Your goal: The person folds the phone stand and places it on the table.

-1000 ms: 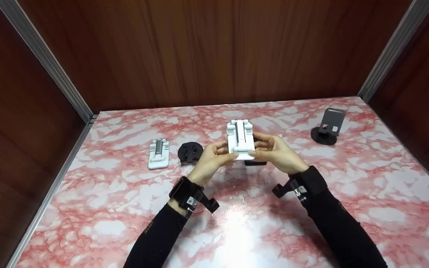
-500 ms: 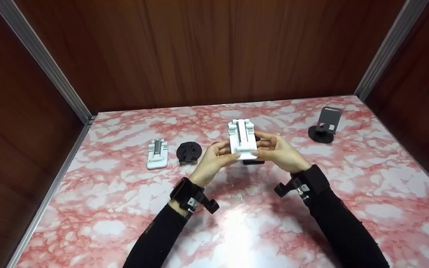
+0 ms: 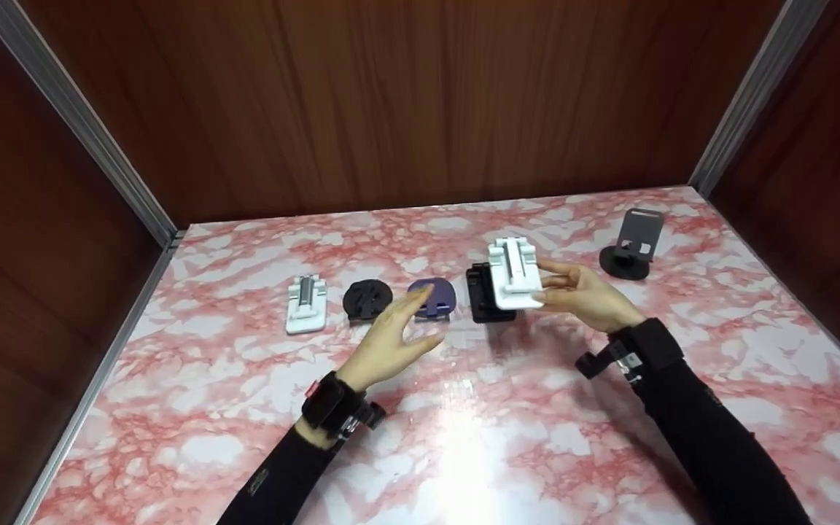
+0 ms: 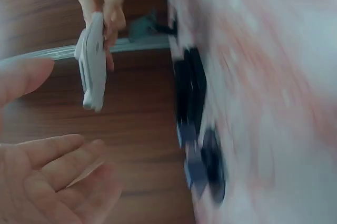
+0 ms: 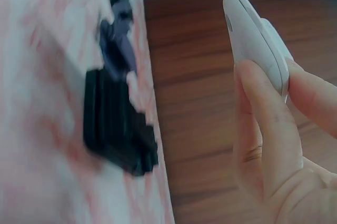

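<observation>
My right hand (image 3: 584, 295) pinches a white folded phone stand (image 3: 515, 275) by its right edge, thumb in front and fingers behind. In the right wrist view the white phone stand (image 5: 258, 42) is seen edge-on, raised above the table. My left hand (image 3: 391, 343) has its fingers extended and thumb apart, with nothing between them. It hovers in front of a purple folded phone stand (image 3: 443, 297), partly covering it in the head view. Behind the held stand, a black folded phone stand (image 3: 480, 299) lies on the table, partly hidden.
To the left lie a round black folded stand (image 3: 367, 297) and another white folded phone stand (image 3: 306, 306). A dark grey phone stand (image 3: 639, 237) stands unfolded on its round base at the right back. Wood-patterned panels (image 3: 420, 109) enclose the red-and-white marbled table (image 3: 208, 408).
My left hand has let go of the white phone stand and drawn back to the left. My right hand has carried the stand to the right, uncovering the purple one.
</observation>
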{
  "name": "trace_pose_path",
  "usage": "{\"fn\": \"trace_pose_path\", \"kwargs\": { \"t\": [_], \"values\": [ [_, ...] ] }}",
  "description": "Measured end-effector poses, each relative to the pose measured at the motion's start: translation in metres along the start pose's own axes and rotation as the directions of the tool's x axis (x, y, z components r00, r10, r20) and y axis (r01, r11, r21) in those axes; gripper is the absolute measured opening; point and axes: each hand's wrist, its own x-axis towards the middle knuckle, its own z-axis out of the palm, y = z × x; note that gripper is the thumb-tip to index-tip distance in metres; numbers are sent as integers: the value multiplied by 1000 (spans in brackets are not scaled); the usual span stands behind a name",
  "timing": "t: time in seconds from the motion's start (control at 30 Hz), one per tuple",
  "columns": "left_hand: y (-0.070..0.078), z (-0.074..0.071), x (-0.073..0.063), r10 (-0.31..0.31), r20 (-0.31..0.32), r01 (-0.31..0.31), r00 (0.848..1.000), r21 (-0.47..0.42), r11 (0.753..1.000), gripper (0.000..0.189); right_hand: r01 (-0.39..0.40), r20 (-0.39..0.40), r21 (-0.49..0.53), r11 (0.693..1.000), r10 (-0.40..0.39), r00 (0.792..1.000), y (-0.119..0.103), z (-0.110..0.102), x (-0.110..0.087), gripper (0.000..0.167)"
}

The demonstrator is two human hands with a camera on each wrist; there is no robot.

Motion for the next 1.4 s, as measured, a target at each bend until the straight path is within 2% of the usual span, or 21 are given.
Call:
{"fn": "trace_pose_path", "kwargs": {
  "t": [0.07, 0.17, 0.33, 0.43, 0.53, 0.7, 0.9, 0.97, 1.03, 1.1, 1.17, 1.3, 1.4],
  "values": [
    [-2, -3, -6, -6, -10, 7, 1000, 142, 990, 77, 1, 7, -2, 1000, -1, 1000, 4, -7, -2, 70],
    [-6, -9, -12, -21, -13, 24, 1000, 313, 950, 80, -11, -9, -22, 1000, 11, 1000, 8, -18, -5, 69],
    [-15, -18, -20, -63, -17, 63, 998, 454, 889, 80, -73, -85, -117, 990, 63, 994, 14, -34, -7, 70],
    [-21, -21, -23, -70, -33, 77, 997, 486, 870, 80, -114, -133, -172, 979, 92, 987, 19, -43, -6, 69],
    [-25, -23, -25, -79, -37, 87, 996, 493, 865, 81, -153, -164, -207, 966, 120, 979, 22, -49, -5, 69],
    [-30, -24, -27, -110, -31, 111, 993, 488, 866, 82, -194, -187, -279, 940, 145, 972, 27, -56, -1, 66],
    [-29, -26, -27, -120, -24, 117, 992, 479, 870, 81, -236, -230, -321, 917, 167, 959, 28, -56, 6, 65],
    [-28, -26, -27, -129, -15, 121, 992, 480, 869, 81, -255, -249, -352, 900, 173, 953, 28, -56, 7, 65],
    [-28, -26, -26, -129, -15, 120, 992, 475, 872, 81, -272, -263, -404, 873, 174, 949, 26, -55, 8, 65],
    [-27, -26, -27, -119, -19, 115, 993, 467, 877, 81, -276, -264, -486, 829, 161, 951, 25, -55, 8, 64],
    [-27, -25, -26, -107, -25, 106, 994, 466, 879, 81, -270, -266, -586, 764, 133, 955, 23, -55, 8, 62],
    [-28, -24, -27, -87, -29, 90, 996, 466, 880, 80, -259, -280, -747, 613, 64, 958, 21, -54, 8, 58],
    [-28, -24, -27, -87, -26, 89, 996, 459, 884, 80, -252, -279, -793, 555, 37, 959, 20, -52, 9, 55]
  ]
}}
